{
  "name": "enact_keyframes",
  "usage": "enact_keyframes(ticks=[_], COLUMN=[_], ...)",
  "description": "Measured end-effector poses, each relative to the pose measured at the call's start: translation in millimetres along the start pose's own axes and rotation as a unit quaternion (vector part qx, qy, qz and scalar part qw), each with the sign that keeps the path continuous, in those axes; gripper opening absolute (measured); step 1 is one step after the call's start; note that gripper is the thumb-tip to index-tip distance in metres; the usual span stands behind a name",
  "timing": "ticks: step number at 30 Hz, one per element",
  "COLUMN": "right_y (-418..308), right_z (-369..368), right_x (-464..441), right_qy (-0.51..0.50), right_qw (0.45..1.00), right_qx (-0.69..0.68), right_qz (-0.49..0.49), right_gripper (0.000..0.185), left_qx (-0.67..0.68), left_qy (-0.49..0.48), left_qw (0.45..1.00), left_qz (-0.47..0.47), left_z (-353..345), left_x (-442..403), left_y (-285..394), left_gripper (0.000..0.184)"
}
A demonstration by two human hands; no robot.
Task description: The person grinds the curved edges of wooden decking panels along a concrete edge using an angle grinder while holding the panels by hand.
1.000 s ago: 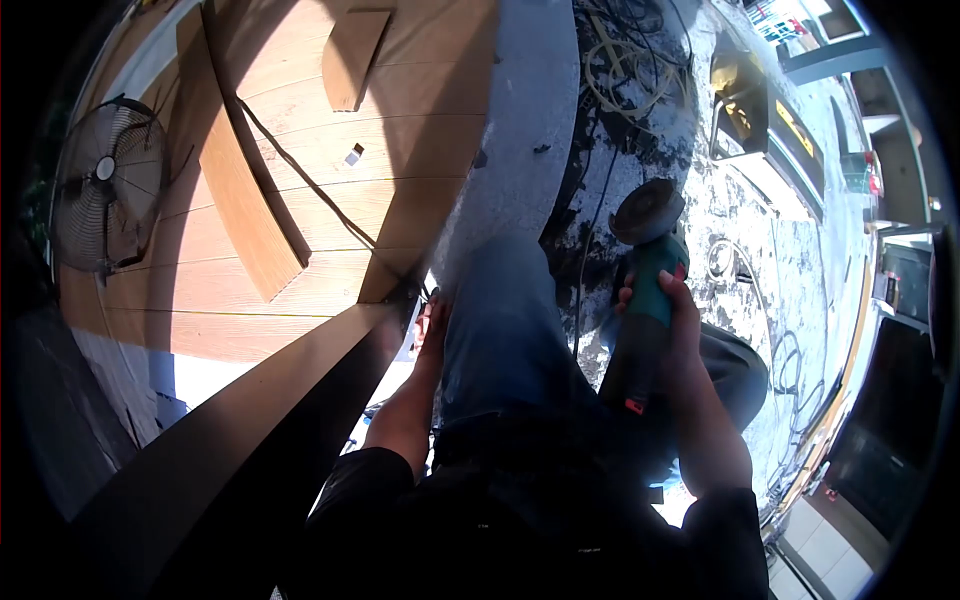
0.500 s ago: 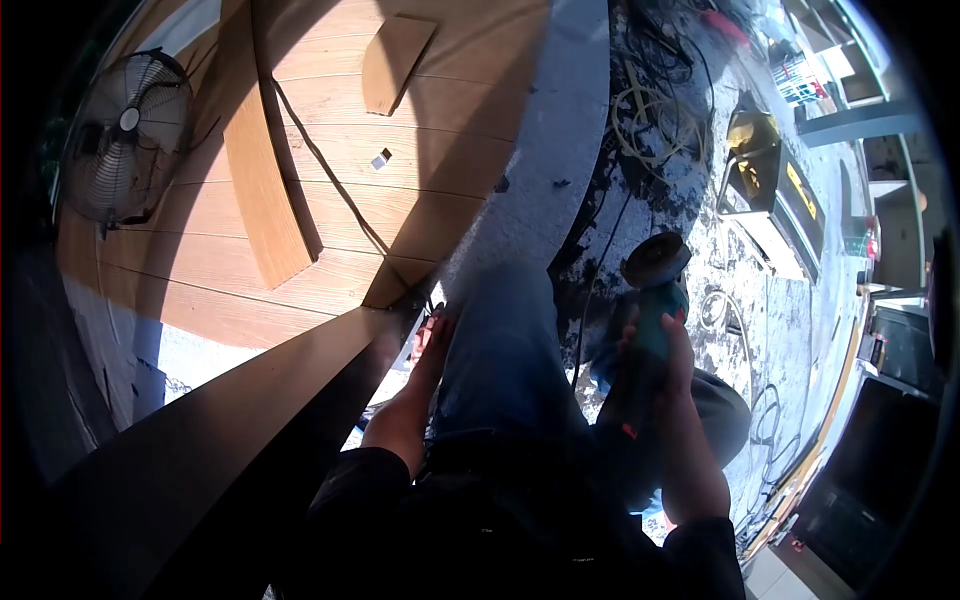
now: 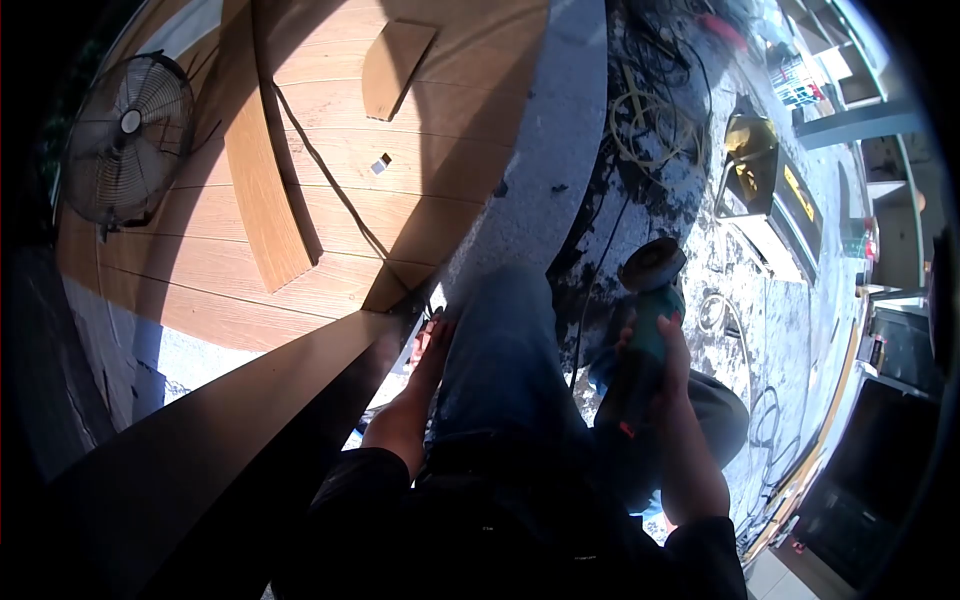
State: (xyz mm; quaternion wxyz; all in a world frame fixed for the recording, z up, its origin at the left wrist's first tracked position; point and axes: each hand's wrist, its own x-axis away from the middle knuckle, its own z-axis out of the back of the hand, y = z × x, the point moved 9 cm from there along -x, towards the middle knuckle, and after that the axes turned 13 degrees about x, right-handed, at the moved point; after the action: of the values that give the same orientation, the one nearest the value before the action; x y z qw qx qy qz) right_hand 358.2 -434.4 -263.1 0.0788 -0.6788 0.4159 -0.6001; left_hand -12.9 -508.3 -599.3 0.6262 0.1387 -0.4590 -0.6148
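An angle grinder (image 3: pixel 650 335) with a green body and a round disc (image 3: pixel 653 265) at its far end is in my right hand (image 3: pixel 677 360). My fingers wrap round its body, and the disc points away from me over the floor. Beside my bent knee, my left hand (image 3: pixel 428 338) is low down by the far end of a long board (image 3: pixel 290 380). Its fingers look curled, but shadow hides what they hold. The board runs from that end back past my left side, its near part in deep shade.
A round fan (image 3: pixel 130 120) stands at the far left. On the wood-plank surface (image 3: pixel 330 215) lie a loose plank (image 3: pixel 262 190), a short offcut (image 3: pixel 395 70) and a dark cord (image 3: pixel 330 175). Coiled cables (image 3: pixel 655 115) and an open-topped box (image 3: pixel 770 165) are on the stained floor at right.
The grinder has shifted very slightly in my right hand's grip area, and the view has tilted a little. My left hand stays by the board's end.
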Motion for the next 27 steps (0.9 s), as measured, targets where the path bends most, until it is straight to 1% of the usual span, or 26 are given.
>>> enact_keyframes(ticks=[4, 8, 10, 13, 17, 27], right_y=[1.5, -1.7, 0.3, 2.1, 2.0, 2.8], right_z=[0.3, -6.5, -4.3, -2.1, -4.2, -0.6], right_x=[-1.8, 4.4, 2.1, -0.9, 0.6, -3.7], right_qy=[-0.004, 0.008, 0.004, -0.003, 0.003, 0.000], right_qw=[1.000, 1.000, 1.000, 1.000, 1.000, 1.000], right_qx=[-0.015, -0.001, 0.001, 0.006, 0.006, 0.015], right_qz=[-0.005, -0.006, -0.004, -0.002, -0.004, 0.000], right_gripper=[0.051, 0.049, 0.049, 0.049, 0.049, 0.049], left_qx=[0.050, 0.027, -0.058, -0.185, -0.174, -0.161], left_qy=[-0.001, -0.018, 0.009, 0.051, 0.055, 0.077], left_qw=[0.999, 0.999, 0.998, 0.978, 0.979, 0.978], left_qz=[0.021, 0.039, -0.012, -0.088, -0.088, -0.109], left_z=[1.2, -5.0, -6.5, -10.1, -3.1, -3.6], left_x=[-1.8, -0.3, 2.1, 6.4, 8.0, 12.8], left_y=[-1.6, -5.6, -4.0, 1.2, 12.6, 9.9], left_gripper=[0.064, 0.064, 0.063, 0.062, 0.061, 0.061])
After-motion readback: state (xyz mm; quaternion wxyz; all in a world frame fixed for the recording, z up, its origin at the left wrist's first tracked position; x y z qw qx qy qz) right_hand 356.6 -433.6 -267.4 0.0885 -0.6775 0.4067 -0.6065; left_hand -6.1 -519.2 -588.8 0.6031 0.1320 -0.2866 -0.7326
